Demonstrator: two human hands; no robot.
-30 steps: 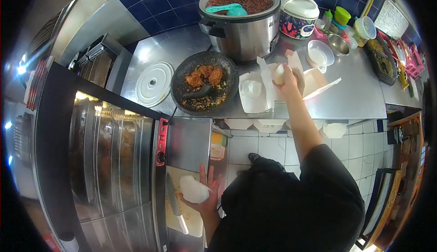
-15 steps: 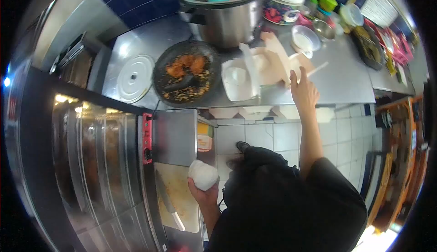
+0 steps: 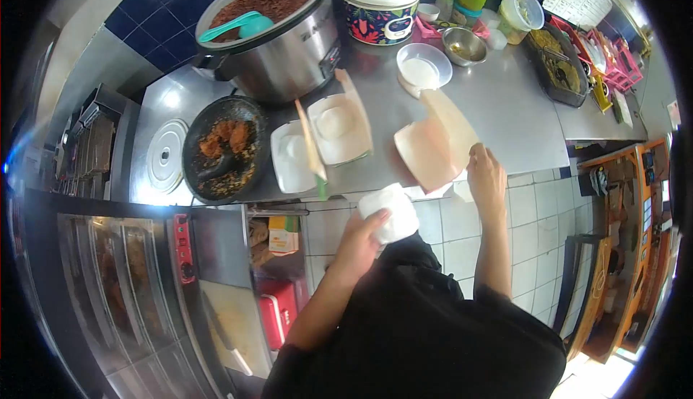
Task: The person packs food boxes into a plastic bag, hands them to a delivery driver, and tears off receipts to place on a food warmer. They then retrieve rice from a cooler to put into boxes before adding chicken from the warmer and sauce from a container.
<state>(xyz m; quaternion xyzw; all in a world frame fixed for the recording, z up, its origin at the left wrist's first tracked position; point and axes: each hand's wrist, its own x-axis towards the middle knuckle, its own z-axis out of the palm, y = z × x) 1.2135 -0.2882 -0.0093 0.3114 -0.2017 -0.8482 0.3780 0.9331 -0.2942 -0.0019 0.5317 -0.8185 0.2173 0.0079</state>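
My left hand is closed around a white rounded packet, held in front of the counter edge. My right hand has its fingers pinched at the edge of an open paper box, whose raised lid leans toward the hand. Left of it on the steel counter stand two more open boxes, one with a pale round mound inside and another with white contents. Beside them a black pan holds brown fried pieces and a dark spoon.
A large steel cooker of reddish-brown food stands behind the pan. A floral pot, a plastic tub and a metal bowl line the back. A knife lies on a cutting board at lower left.
My left hand has risen with the white packet from beside the cutting board toward the counter. One open box now stands apart from the other two, by my right hand. The view has shifted.
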